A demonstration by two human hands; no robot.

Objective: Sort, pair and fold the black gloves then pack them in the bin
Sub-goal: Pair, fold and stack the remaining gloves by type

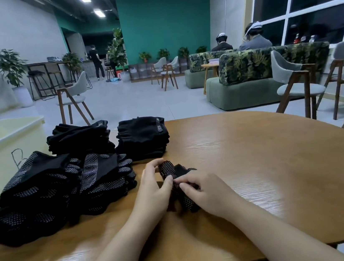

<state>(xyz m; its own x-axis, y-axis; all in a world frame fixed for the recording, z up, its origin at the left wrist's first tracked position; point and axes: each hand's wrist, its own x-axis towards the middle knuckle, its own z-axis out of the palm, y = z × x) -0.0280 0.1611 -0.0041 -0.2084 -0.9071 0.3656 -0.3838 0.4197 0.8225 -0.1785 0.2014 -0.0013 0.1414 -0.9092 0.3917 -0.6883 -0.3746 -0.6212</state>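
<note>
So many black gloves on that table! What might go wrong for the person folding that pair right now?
Both the left hand and right hand pinch a small dotted glove pair; letting go early may make the fold spring open. The dotted glove pile slumps near the table's left edge, so a nudge might tip some off. The bin sits behind the piles, so reaching over could topple the folded stacks.

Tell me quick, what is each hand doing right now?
Left hand: fingers curled round the dotted black glove, holding it.
Right hand: pinching the same glove with its fingertips.
</note>
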